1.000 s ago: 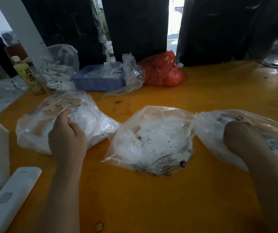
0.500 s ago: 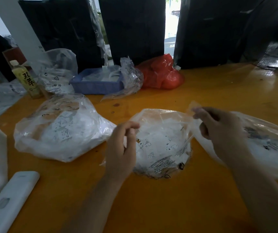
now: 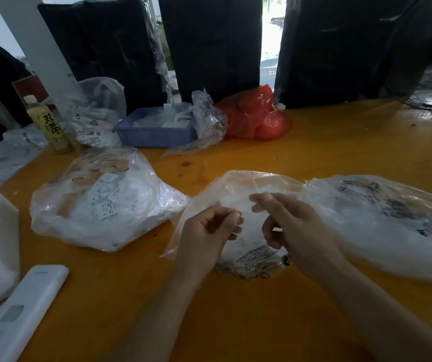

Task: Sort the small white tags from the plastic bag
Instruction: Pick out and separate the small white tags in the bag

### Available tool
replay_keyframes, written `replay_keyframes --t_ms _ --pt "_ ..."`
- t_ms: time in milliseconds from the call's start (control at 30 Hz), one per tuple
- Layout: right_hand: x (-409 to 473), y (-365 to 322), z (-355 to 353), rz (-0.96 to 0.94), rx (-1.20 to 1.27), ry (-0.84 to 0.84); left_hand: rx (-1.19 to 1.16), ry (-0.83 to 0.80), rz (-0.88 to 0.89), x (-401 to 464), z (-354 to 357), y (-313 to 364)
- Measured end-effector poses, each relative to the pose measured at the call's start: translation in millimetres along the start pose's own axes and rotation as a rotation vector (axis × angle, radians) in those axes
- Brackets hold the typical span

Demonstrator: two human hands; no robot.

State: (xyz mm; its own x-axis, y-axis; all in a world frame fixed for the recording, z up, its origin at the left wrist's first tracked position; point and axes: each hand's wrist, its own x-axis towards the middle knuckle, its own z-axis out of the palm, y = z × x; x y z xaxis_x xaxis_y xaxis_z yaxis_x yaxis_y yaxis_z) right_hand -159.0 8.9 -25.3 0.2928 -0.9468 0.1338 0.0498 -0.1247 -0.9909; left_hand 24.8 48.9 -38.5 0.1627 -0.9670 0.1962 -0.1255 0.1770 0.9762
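Both hands had drawn in over the middle bag (image 3: pixel 238 194), after resting a second before on the bags to either side of it. At this moment the left hand (image 3: pixel 207 233) hung above the near left part of the middle bag with its fingers curled and thumb and forefinger pressed together, seemingly pinching the thin film, though motion blur left it unclear whether film or a tag was between them. The right hand (image 3: pixel 295 231) sat just right of it, over the same bag, fingers bent and partly spread, the forefinger reaching toward the left hand; whether it gripped plastic could not be told. The small white tags (image 3: pixel 246 246) lay heaped inside the middle bag, dimly visible through the film beneath the hands. To the left of the middle bag lay a fuller bag of tags (image 3: pixel 97 202), and to its right a third, flatter bag (image 3: pixel 382 220) touching it. Beyond the middle bag, well apart from it, stood a blue tray (image 3: pixel 154 137), a red bag (image 3: pixel 256 116) and a drink bottle (image 3: pixel 50 124); a white remote (image 3: pixel 18 314) lay at the near left on the orange counter (image 3: pixel 340 152). Judging by this shift, the person had turned from the outer bags to the middle one and was likely working its mouth open, so sorting from it had not yet begun.
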Motion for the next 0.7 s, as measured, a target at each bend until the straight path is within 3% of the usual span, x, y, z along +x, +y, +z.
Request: replay_keyframes --t_ms 200,400,567,700 --pt "-1.2 1.9 -2.5 -0.04 -0.305 0.018 0.012 0.028 -0.04 -0.6 2.0 0.3" --pt "-4.1 1.3 8.9 -0.181 -0.585 0.057 -0.191 -0.049 -0.174 -2.5 4.1 3.3" --pt "3.1 9.2 2.6 -0.403 -0.896 0.178 -0.328 0.113 -0.242 3.6 0.8 0.8" --pt "12.1 16.0 -4.9 -0.236 -1.112 -0.02 -0.444 0.169 -0.278 7.3 -4.6 -0.8"
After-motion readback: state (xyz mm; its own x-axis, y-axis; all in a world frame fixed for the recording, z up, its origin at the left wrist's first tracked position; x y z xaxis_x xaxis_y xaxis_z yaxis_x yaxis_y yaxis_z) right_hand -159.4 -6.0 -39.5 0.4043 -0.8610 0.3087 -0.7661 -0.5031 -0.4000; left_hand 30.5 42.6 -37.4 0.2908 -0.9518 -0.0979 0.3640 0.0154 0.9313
